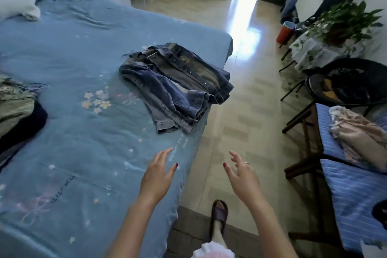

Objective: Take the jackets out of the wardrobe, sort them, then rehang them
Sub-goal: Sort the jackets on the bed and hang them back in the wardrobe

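— Now, where do the denim jackets lie, and how do they run?

— On the blue bedspread, near the bed's right edge and foot corner. They form a folded pile whose long axis runs diagonally, from the collar end at the upper left, farther from the viewer, to the hems at the lower right, nearer the viewer. The darker, washed jacket lies uppermost, with its button placket along that same diagonal; a lighter blue one shows beneath it, its cuffs pointing toward the viewer. One corner of the pile overhangs the bed edge above the tiled floor.

— And the hands?

— Neither holds anything. The left hand hovers over the bedspread, fingers straight and slightly spread. The right hand hovers over the floor beside the bed, fingers relaxed and apart, a ring on one finger. Both are well short of the jackets.

— What cannot be read?

— How many garments the pile contains cannot be told; folds hide the lower layers. A second heap of clothing, greenish and dark, is cut off by the left frame edge. A white fluffy object at the head of the bed is partly cropped and blurred. At the right, a pale bundle of cloth rests on a striped cushion, and a potted plant stands on a covered stand; no wardrobe can be made out with certainty.
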